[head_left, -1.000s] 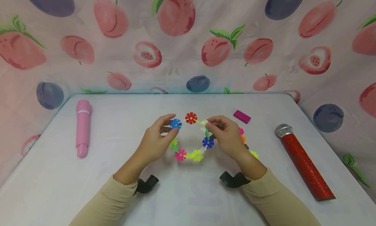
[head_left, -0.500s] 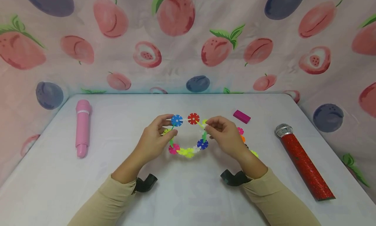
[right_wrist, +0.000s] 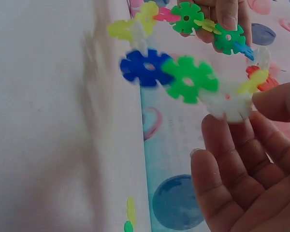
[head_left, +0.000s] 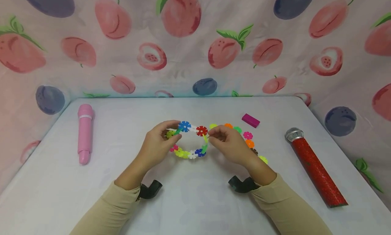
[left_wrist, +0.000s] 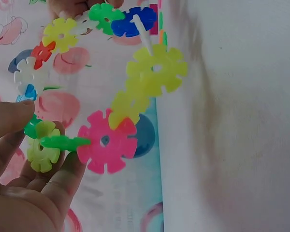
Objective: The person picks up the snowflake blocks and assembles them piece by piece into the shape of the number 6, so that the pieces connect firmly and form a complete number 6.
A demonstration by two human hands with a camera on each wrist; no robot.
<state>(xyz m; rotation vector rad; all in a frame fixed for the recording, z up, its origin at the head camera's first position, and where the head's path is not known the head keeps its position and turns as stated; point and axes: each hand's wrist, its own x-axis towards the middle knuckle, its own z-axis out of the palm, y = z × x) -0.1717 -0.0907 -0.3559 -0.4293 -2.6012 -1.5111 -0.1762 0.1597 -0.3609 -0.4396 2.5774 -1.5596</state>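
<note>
A closed ring of interlocked snowflake discs (head_left: 202,130) in several colours is held up over the table's middle. At its left side, my left hand (head_left: 157,143) pinches the ring near a blue disc (head_left: 184,126) and a green one. In the left wrist view, the fingers lie behind a yellow-green disc (left_wrist: 42,150); a pink disc (left_wrist: 106,140) hangs past them. My right hand (head_left: 230,145) pinches the opposite side. The right wrist view has its thumb (right_wrist: 280,102) at a yellow disc (right_wrist: 253,82), with fingers below a blurred white disc (right_wrist: 228,100).
Loose-looking discs (head_left: 248,135) lie in a curved row behind and right of the right hand. A magenta block (head_left: 250,120) sits farther back. A pink microphone (head_left: 85,134) lies at left, a red glittery microphone (head_left: 316,168) at right. Fruit-print cloth (head_left: 183,75) hangs behind the table.
The ring has moved slightly left and tipped flatter, its near side rising. Both hands keep their pinch. More discs of the row behind the right hand now show.
</note>
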